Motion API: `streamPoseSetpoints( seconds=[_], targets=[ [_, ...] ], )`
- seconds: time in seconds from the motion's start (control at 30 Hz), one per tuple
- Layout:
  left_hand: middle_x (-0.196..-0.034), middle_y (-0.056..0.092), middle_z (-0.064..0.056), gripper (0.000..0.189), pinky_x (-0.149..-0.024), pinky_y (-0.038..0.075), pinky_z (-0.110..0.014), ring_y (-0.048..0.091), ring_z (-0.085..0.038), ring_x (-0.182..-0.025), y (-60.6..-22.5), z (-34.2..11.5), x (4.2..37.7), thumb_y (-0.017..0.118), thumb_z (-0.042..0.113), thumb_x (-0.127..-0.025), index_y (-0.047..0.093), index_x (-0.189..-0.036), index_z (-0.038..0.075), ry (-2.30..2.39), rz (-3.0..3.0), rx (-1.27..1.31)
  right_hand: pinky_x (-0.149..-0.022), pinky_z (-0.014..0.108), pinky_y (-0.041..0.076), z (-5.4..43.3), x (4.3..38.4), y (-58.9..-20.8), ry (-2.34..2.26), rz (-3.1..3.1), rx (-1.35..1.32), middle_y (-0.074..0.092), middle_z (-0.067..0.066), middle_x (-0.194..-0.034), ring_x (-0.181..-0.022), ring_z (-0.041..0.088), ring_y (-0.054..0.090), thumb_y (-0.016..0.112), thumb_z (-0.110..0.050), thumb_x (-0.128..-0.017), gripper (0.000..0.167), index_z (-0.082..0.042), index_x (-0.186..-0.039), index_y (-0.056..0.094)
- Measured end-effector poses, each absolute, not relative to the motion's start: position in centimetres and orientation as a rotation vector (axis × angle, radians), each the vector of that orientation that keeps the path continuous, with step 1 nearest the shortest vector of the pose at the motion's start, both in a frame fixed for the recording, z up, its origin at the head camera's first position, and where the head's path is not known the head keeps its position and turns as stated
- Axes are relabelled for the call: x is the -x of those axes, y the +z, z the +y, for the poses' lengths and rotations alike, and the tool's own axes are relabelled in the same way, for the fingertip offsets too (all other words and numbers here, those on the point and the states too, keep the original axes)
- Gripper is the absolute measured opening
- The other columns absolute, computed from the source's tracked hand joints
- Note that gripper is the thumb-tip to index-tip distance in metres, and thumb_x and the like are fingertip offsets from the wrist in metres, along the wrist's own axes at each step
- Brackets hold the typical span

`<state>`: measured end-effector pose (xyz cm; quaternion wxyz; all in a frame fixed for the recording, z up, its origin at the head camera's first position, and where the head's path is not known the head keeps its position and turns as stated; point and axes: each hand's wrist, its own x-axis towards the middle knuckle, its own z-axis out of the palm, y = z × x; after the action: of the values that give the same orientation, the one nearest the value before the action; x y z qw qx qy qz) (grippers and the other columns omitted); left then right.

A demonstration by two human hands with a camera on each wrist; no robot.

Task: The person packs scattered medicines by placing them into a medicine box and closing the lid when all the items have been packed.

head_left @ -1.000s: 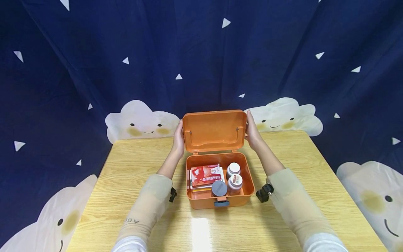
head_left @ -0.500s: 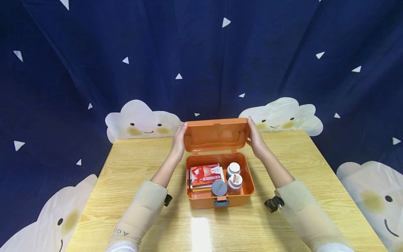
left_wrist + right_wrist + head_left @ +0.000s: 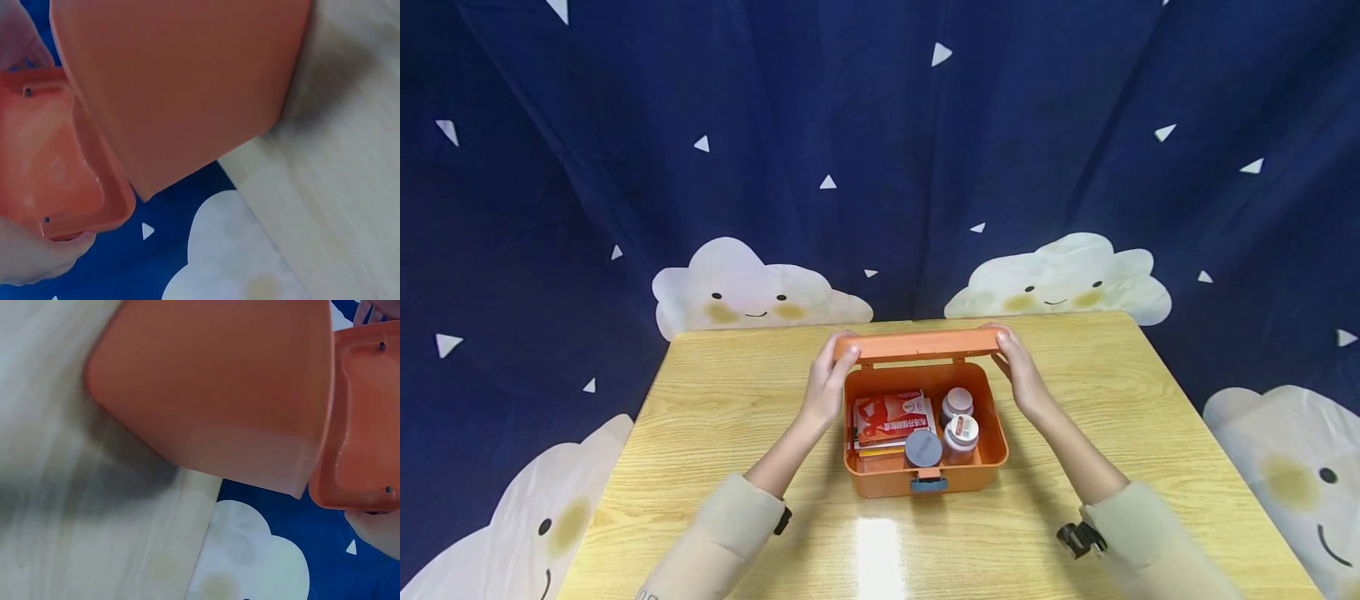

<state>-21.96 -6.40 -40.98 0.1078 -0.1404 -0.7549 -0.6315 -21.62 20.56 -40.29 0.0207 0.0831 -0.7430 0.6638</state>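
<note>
An orange plastic box [image 3: 880, 486] with a blue-grey latch [image 3: 928, 483] stands on the table, its hinged lid [image 3: 917, 345] tilted forward over the back edge. My left hand [image 3: 825, 385] grips the lid's left end, thumb at its edge. At the opposite end, my right hand [image 3: 1024, 379] holds the lid too. Inside the box lie a red printed carton [image 3: 891, 418] on other flat packs, a grey-capped container [image 3: 922, 450] and two white-capped bottles [image 3: 961, 433]. Both wrist views show the box's outer side wall [image 3: 181, 87] and the lid's hollow underside [image 3: 375, 425].
The box rests on a light wooden table [image 3: 737, 392]. Behind the table hangs a dark blue curtain [image 3: 880, 150] with white triangles and smiling clouds. Small black devices [image 3: 1081, 540] are strapped at the wrists over beige sleeves [image 3: 730, 533].
Both hands have swung the lid forward and down from nearly upright, so its inside no longer shows in the head view. The box and its contents have stayed in place.
</note>
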Motion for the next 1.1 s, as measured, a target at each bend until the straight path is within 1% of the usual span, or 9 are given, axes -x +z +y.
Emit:
streamPoseSetpoints(
  seconds=[0.17, 0.4, 0.47, 0.57, 0.67, 0.77, 0.83, 0.97, 1.1],
  targets=[
    [-0.114, 0.053, -0.026, 0.034, -0.095, 0.036, -0.040, 0.050, -0.034, -0.106, -40.1, -6.1, 19.2, 0.048, 0.010, -0.088, 0.050, -0.113, -0.012, -1.757, -2.197, 0.488, -0.106, 0.046, 0.019, 20.9, 20.1, -41.9, 1.862, -2.329, -0.413, 0.038, 0.022, -0.133, -0.123, 0.022, 0.034, 0.030, -0.024, -0.096, 0.043, 0.006, -0.127, 0.039],
    [-0.116, 0.048, -0.034, 0.035, -0.101, 0.026, -0.050, 0.039, -0.048, -0.117, -41.1, -6.0, 17.3, 0.049, 0.001, -0.080, 0.047, -0.110, -0.018, -1.650, -2.098, 0.664, -0.102, 0.021, 0.024, 21.4, 18.9, -44.9, 1.764, -2.207, -0.613, 0.032, 0.022, -0.141, -0.131, 0.036, 0.027, 0.038, -0.021, -0.093, 0.042, 0.001, -0.128, 0.040],
    [-0.118, 0.046, -0.034, 0.036, -0.102, 0.022, -0.055, 0.033, -0.051, -0.120, -42.0, -6.2, 17.0, 0.049, 0.002, -0.079, 0.047, -0.110, -0.017, -1.635, -2.079, 0.718, -0.104, 0.026, 0.024, 21.6, 18.6, -45.9, 1.730, -2.196, -0.666, 0.029, 0.020, -0.144, -0.132, 0.037, 0.024, 0.038, -0.026, -0.093, 0.046, 0.000, -0.130, 0.039],
    [-0.123, 0.043, -0.033, 0.039, -0.100, 0.017, -0.064, 0.025, -0.054, -0.124, -44.2, -6.6, 17.1, 0.052, 0.009, -0.080, 0.046, -0.113, -0.013, -1.604, -2.074, 0.789, -0.104, 0.047, 0.021, 21.8, 18.1, -47.3, 1.666, -2.197, -0.711, 0.025, 0.017, -0.146, -0.134, 0.034, 0.021, 0.040, -0.038, -0.093, 0.053, -0.002, -0.133, 0.037],
    [-0.128, 0.040, -0.029, 0.045, -0.098, 0.016, -0.066, 0.021, -0.052, -0.127, -46.9, -7.1, 17.6, 0.053, 0.025, -0.086, 0.045, -0.117, -0.007, -1.545, -2.076, 0.857, -0.097, 0.066, 0.014, 22.1, 17.9, -48.3, 1.586, -2.201, -0.762, 0.024, 0.017, -0.147, -0.135, 0.033, 0.019, 0.040, -0.047, -0.092, 0.062, -0.001, -0.133, 0.036],
    [-0.132, 0.039, -0.024, 0.054, -0.099, 0.017, -0.065, 0.020, -0.048, -0.129, -49.1, -7.5, 18.0, 0.047, 0.043, -0.090, 0.044, -0.120, -0.002, -1.454, -2.081, 0.914, -0.091, 0.073, 0.014, 22.4, 17.8, -49.2, 1.484, -2.206, -0.833, 0.023, 0.019, -0.147, -0.135, 0.033, 0.019, 0.038, -0.053, -0.091, 0.069, 0.001, -0.134, 0.034],
    [-0.134, 0.038, -0.021, 0.059, -0.099, 0.018, -0.064, 0.020, -0.046, -0.131, -49.9, -7.7, 18.1, 0.043, 0.051, -0.090, 0.043, -0.121, 0.000, -1.391, -2.090, 0.944, -0.088, 0.075, 0.016, 22.6, 17.8, -49.8, 1.395, -2.216, -0.879, 0.022, 0.021, -0.146, -0.135, 0.033, 0.020, 0.036, -0.056, -0.091, 0.073, 0.002, -0.134, 0.033],
    [-0.137, 0.036, -0.019, 0.060, -0.101, 0.020, -0.061, 0.018, -0.045, -0.132, -51.0, -8.0, 18.0, 0.039, 0.052, -0.091, 0.040, -0.122, 0.001, -1.287, -2.100, 1.010, -0.085, 0.073, 0.024, 23.1, 17.7, -50.9, 1.216, -2.239, -0.924, 0.022, 0.024, -0.145, -0.135, 0.031, 0.022, 0.031, -0.062, -0.089, 0.079, 0.005, -0.133, 0.032],
    [-0.139, 0.034, -0.020, 0.062, -0.102, 0.021, -0.060, 0.016, -0.045, -0.132, -51.9, -8.3, 17.9, 0.039, 0.052, -0.091, 0.039, -0.125, 0.000, -1.217, -2.113, 1.054, -0.101, 0.055, 0.024, 23.5, 17.7, -51.9, 1.085, -2.253, -0.937, 0.023, 0.025, -0.145, -0.135, 0.031, 0.023, 0.029, -0.064, -0.088, 0.083, 0.006, -0.132, 0.033]
  ],
)
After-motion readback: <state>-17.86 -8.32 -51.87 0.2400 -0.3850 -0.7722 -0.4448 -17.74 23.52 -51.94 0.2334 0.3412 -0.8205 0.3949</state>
